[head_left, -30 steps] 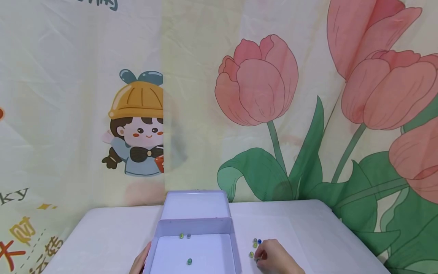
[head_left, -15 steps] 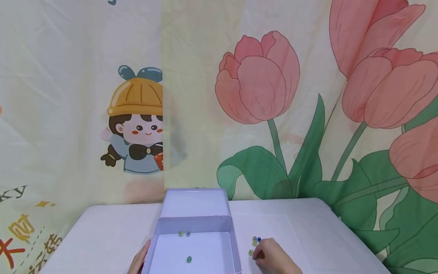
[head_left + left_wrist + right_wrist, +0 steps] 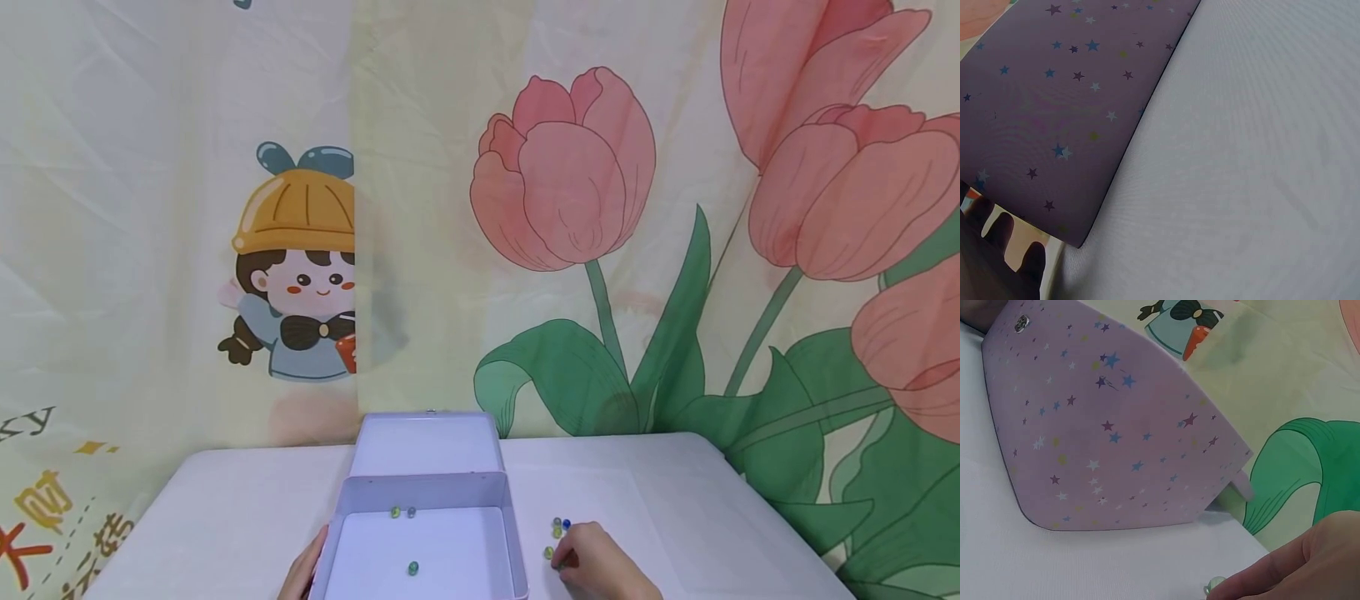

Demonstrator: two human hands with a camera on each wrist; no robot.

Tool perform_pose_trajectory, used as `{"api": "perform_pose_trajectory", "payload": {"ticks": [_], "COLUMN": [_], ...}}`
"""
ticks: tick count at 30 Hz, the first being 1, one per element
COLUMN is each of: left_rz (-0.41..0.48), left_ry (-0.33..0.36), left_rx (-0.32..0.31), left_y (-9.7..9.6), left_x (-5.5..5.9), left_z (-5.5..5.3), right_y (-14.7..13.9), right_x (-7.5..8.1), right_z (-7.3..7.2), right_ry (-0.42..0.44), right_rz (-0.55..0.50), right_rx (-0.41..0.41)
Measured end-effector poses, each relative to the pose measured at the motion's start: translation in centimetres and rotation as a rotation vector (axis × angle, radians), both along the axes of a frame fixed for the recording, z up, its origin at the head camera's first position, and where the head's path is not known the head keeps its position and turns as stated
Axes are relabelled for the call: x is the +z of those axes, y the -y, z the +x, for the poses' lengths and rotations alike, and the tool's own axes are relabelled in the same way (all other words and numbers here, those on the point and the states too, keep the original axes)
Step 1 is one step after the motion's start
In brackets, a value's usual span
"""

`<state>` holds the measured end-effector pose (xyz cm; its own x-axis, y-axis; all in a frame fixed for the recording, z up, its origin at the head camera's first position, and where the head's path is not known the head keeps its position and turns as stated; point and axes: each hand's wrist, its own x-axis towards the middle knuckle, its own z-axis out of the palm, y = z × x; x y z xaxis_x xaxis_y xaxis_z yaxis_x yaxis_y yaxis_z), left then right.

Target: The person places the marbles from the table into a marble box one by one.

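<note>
- Right hand (image 3: 600, 571): fingertips pinch one glass marble (image 3: 558, 566) on the table (image 3: 660, 500), right of the tin box (image 3: 423, 533).
- Left hand (image 3: 303, 571): rests flat against the box's left wall.
- Marble: likely hard, smooth, prone to rolling; pinch across its middle.

Bright, even, soft light; faint shadows (wrist views slightly blurred).

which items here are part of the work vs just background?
In use:
- box, open, three marbles inside
- loose marbles on the table, by the right hand
- left hand, on the box's left side

Background:
- table
- tulip curtain
- cartoon curtain
</note>
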<state>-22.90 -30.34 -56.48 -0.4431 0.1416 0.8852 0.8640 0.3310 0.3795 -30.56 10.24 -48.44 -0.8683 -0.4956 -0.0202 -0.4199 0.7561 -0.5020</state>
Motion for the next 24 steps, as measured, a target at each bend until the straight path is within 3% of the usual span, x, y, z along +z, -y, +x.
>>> {"api": "perform_pose_trajectory", "payload": {"ticks": [9, 16, 20, 24], "left_rz": [0.028, 0.004, -0.004, 0.01], "left_ry": [0.05, -0.061, -0.038, 0.008], "left_rx": [0.044, 0.061, 0.059, 0.067], "left_y": [-0.2, -0.1, 0.0, -0.2], "left_x": [-0.1, -0.3, -0.3, -0.3], "left_z": [0.3, -0.6, -0.6, -0.1], "right_y": [-0.3, -0.5, -0.5, -0.6], "right_x": [0.0, 0.3, 0.6, 0.9], "right_z": [0.0, 0.1, 0.3, 0.5], "right_ry": [-0.015, -0.006, -0.011, -0.078], "right_rz": [-0.018, -0.056, -0.083, -0.115], "right_rx": [0.024, 0.007, 0.009, 0.067]}}
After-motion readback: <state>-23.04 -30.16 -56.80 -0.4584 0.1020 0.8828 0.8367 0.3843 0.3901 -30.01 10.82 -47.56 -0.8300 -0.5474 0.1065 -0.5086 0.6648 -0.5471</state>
